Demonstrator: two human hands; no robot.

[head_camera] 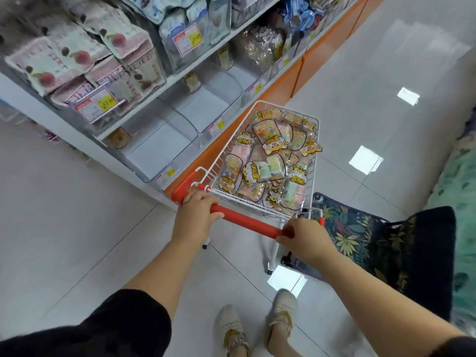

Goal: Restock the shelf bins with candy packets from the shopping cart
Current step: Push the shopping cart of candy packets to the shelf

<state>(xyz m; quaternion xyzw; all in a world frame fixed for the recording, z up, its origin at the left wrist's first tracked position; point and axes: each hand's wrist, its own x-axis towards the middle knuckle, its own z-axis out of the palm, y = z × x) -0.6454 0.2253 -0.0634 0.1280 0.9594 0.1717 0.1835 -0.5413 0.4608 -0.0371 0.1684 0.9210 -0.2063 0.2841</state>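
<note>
A small white wire shopping cart (pixel 313 161) stands in front of me, filled with several clear candy packets (pixel 270 155) that have yellow cartoon labels and pastel sweets inside. My left hand (pixel 197 212) grips the left end of the cart's red handle bar (pixel 244 221). My right hand (pixel 306 239) grips the bar's right end. To the left of the cart, the lowest shelf carries clear plastic bins (pixel 164 143) that look empty, with price tags on their fronts.
The upper shelf (pixel 144 104) holds bins of pink and blue snack packets. An orange plinth (pixel 283 86) runs under the shelving. Grey tiled floor (pixel 386 112) stretches ahead and to the right. My patterned skirt (pixel 360 240) and shoes (pixel 257 325) are below the cart.
</note>
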